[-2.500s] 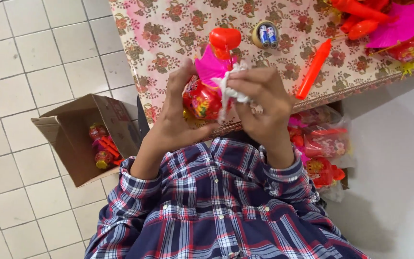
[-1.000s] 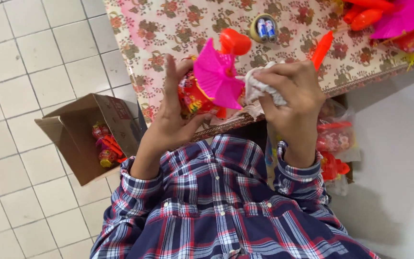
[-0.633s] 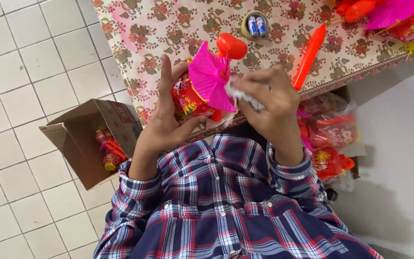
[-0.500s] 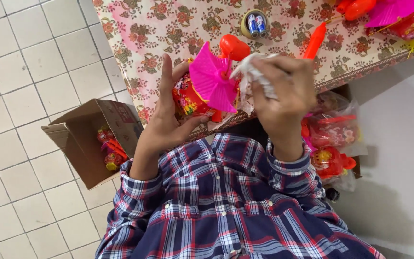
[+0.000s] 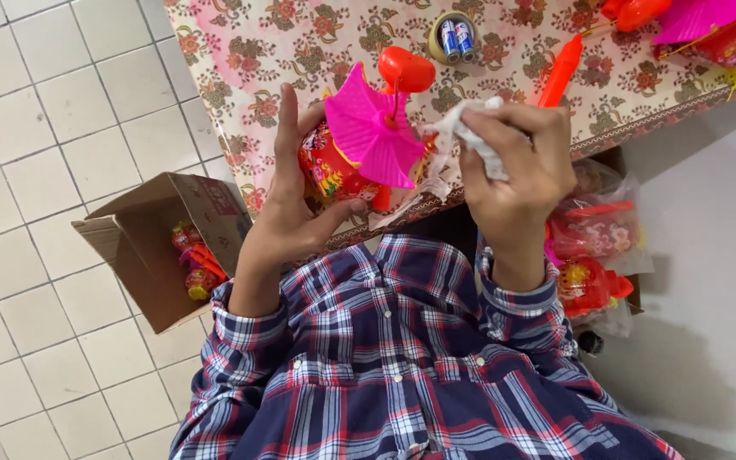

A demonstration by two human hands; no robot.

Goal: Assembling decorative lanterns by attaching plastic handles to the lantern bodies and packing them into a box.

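Observation:
My left hand (image 5: pixel 293 198) holds a red toy lantern (image 5: pixel 331 166) with a bright pink pleated top (image 5: pixel 373 128) and a red heart-shaped knob (image 5: pixel 406 70). The fingers are spread around its left side and the thumb is under it. My right hand (image 5: pixel 517 162) is closed on a crumpled white cloth (image 5: pixel 468 129), held just right of the lantern's pink top. Both hands are over the near edge of a table with a floral cloth (image 5: pixel 283 43).
An orange stick (image 5: pixel 560 70) and a round holder with two batteries (image 5: pixel 453 37) lie on the table. More red and pink lanterns (image 5: pixel 700 21) sit at the far right. An open cardboard box (image 5: pixel 163 243) with lanterns stands on the tiled floor at left; bagged lanterns (image 5: pixel 594 255) are at right.
The lantern has been turned in my left hand so its pink top faces me. My right hand has kept shifting the white cloth near the lantern's top and right side.

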